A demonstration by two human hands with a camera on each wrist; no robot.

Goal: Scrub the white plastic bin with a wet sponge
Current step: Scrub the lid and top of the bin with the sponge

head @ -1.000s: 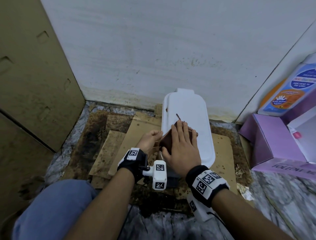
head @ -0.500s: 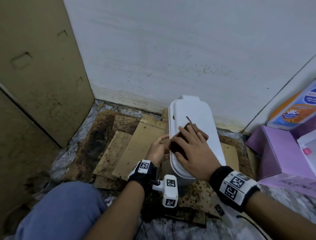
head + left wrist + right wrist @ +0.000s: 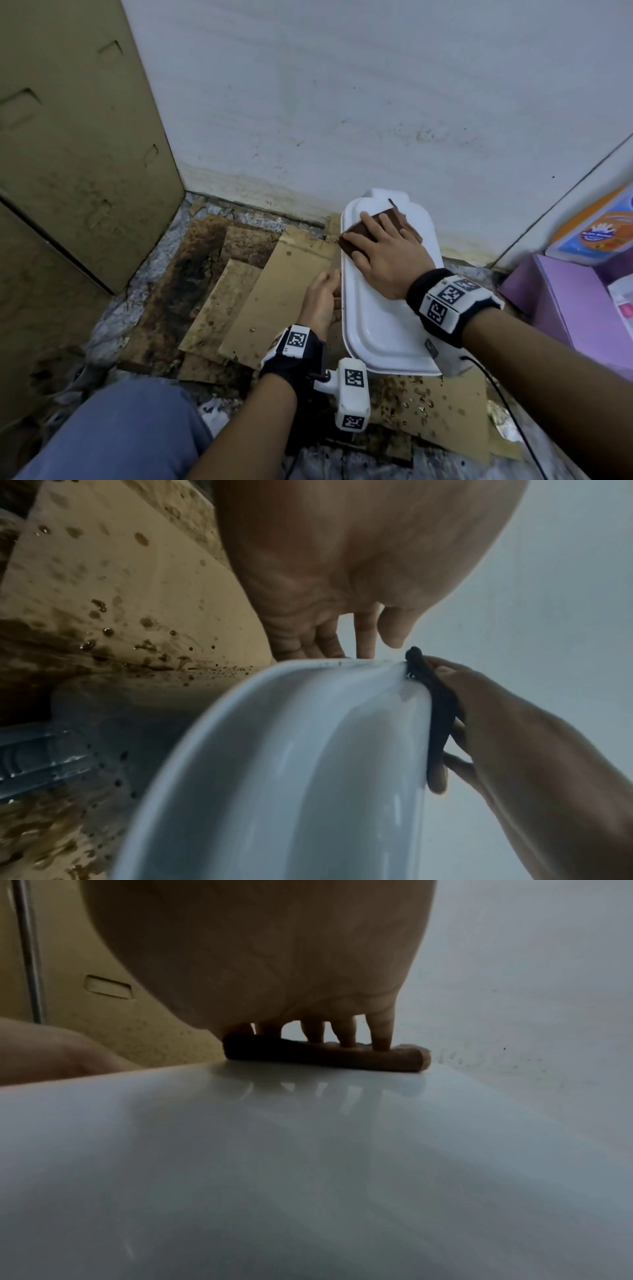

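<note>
On the floor, against the foot of the white wall point(image 3: 342, 102), the white plastic bin point(image 3: 380, 322) lies upturned over wet, stained cardboard sheets point(image 3: 274, 294), its smooth underside facing up. The right hand point(image 3: 383, 253) lies flat over the brown sponge point(image 3: 356, 240), straight fingers spread and pressing it onto the far end of that surface; the right wrist view shows the fingertips point(image 3: 380, 1039) bearing down on the sponge, so this grip is wide and pushing, not clasping. The left hand point(image 3: 320, 298) steadies the bin's left edge; the left wrist view shows its fingers going down beside the rim, but whether they curl under it I cannot tell.

The risks, as I judge them, come from the wet, glossy plastic. With nothing closed around the sponge, a hard stroke could let it skid out from under the palm, likely off the left edge, where one corner already overhangs. The bin rests on soggy, overlapping cardboard, so heavy pressure at the far end might rock or slide it unless the left hand braces firmly. A purple box point(image 3: 565, 308) and a bottle point(image 3: 596, 233) stand nearby on the right, within reach of splashes.
</note>
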